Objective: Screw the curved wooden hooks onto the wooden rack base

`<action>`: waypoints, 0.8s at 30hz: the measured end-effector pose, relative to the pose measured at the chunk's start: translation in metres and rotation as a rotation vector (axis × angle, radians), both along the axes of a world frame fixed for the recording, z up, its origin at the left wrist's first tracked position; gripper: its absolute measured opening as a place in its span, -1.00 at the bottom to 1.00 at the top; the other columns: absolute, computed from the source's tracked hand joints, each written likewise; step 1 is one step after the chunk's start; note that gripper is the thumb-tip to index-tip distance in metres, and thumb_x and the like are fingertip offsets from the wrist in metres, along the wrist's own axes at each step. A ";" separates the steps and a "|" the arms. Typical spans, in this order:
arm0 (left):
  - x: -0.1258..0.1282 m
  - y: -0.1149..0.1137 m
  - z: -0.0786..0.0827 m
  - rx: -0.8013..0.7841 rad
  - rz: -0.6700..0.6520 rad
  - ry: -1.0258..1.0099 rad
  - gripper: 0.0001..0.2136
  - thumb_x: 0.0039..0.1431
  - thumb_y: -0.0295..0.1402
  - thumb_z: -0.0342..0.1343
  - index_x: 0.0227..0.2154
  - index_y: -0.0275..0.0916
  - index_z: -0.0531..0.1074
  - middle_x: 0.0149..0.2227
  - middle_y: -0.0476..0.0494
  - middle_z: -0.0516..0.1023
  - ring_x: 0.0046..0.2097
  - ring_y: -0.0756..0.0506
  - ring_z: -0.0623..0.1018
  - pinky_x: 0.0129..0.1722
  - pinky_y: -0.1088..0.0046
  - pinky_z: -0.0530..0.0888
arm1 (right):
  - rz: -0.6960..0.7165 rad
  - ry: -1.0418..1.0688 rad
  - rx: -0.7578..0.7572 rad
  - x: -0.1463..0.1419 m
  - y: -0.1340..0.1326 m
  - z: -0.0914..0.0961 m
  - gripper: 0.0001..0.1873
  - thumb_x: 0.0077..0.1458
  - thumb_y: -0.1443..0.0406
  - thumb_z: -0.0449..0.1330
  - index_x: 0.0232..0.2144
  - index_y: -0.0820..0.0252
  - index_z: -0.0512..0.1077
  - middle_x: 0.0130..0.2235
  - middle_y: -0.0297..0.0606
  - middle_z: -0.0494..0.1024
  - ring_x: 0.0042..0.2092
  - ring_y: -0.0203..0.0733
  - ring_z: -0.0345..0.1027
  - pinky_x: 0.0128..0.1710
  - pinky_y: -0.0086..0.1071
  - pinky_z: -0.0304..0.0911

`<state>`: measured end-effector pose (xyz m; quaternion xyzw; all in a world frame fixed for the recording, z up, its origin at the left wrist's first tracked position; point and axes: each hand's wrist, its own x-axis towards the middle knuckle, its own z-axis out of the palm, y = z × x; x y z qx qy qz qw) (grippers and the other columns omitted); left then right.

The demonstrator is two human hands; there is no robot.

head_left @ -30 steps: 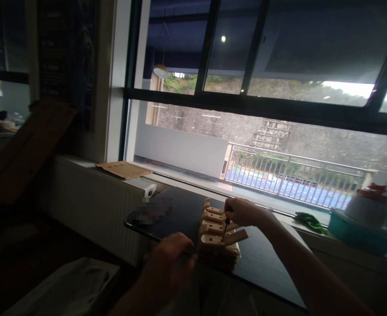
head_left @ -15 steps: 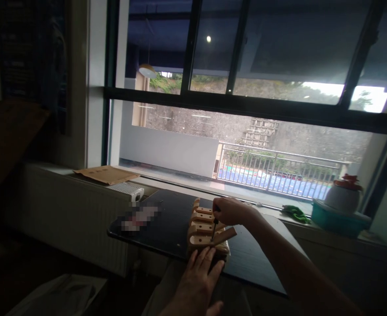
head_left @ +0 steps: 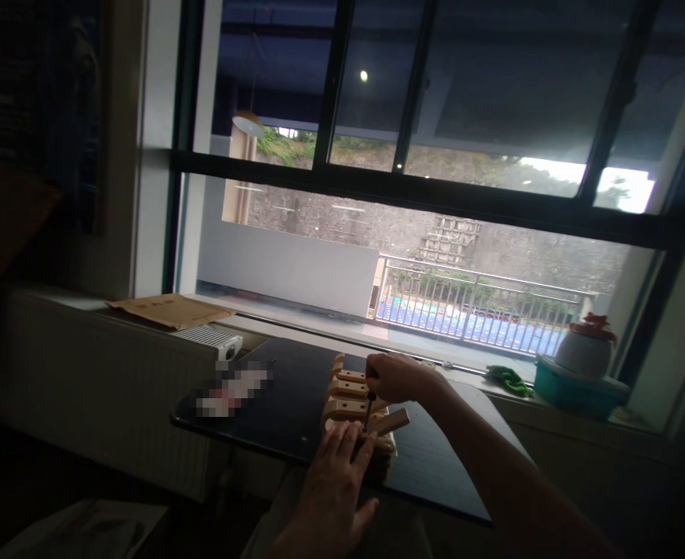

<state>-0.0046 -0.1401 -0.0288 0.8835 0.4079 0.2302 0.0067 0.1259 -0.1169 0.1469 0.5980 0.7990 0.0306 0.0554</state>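
On the dark table [head_left: 436, 458] lies a wooden rack [head_left: 351, 386] with several curved, hook-like pieces in a row, each with dark screw holes. My right hand [head_left: 394, 378] is closed around the handle of a screwdriver [head_left: 370, 407], which stands nearly upright. Its tip meets the nearest wooden piece, though my left fingers partly hide that spot. My left hand [head_left: 338, 473] lies with fingers stretched out over the near end of the rack, pressing on the nearest piece. One wooden arm [head_left: 393, 421] sticks out to the right beside the screwdriver.
A blurred-out item [head_left: 234, 390] lies on the table's left. Behind, the window sill holds a green cloth [head_left: 509, 380], a teal basin [head_left: 578, 384] and a white jug with a red top [head_left: 585, 345]. A brown envelope [head_left: 173, 310] rests above the radiator [head_left: 109, 388].
My left hand has moved forward, from the rack's near edge onto the nearest wooden piece. The right hand still holds the screwdriver there. The whole view has shifted slightly.
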 end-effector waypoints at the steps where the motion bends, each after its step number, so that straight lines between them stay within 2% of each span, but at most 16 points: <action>1: 0.000 0.000 0.001 -0.001 0.004 0.002 -0.28 -0.01 -0.24 0.16 0.24 -0.15 0.07 0.28 -0.28 0.08 0.27 -0.36 0.06 0.21 -0.02 0.07 | 0.000 0.004 -0.001 0.000 0.000 0.000 -0.72 0.19 0.20 0.08 -0.10 0.24 0.36 -0.11 -0.20 0.44 -0.16 -0.21 0.37 -0.18 -0.21 0.32; 12: 0.001 -0.003 0.006 -0.027 -0.002 0.025 -0.25 -0.02 -0.22 0.16 0.25 -0.14 0.01 0.29 -0.28 0.05 0.28 -0.37 0.02 0.22 -0.06 0.00 | -0.020 0.049 -0.008 0.006 0.003 -0.004 -0.71 0.20 0.19 0.08 -0.10 0.25 0.36 -0.13 -0.21 0.44 -0.19 -0.22 0.37 -0.20 -0.23 0.33; 18: 0.004 -0.010 0.023 -0.090 0.021 0.044 -0.29 -0.02 -0.23 0.14 0.23 -0.24 0.10 0.27 -0.32 0.10 0.26 -0.37 0.07 0.22 -0.01 0.02 | 0.051 0.029 -0.050 0.010 0.006 0.003 -0.73 0.19 0.20 0.08 -0.14 0.24 0.38 -0.15 -0.22 0.45 -0.20 -0.23 0.37 -0.20 -0.23 0.33; 24: 0.008 -0.019 0.034 -0.119 0.045 0.025 -0.32 0.00 -0.23 0.13 0.21 -0.32 0.14 0.26 -0.34 0.13 0.25 -0.36 0.09 0.23 0.02 0.00 | 0.069 0.029 -0.065 0.012 0.011 -0.001 -0.72 0.20 0.20 0.08 -0.12 0.24 0.37 -0.12 -0.21 0.44 -0.17 -0.21 0.37 -0.18 -0.22 0.32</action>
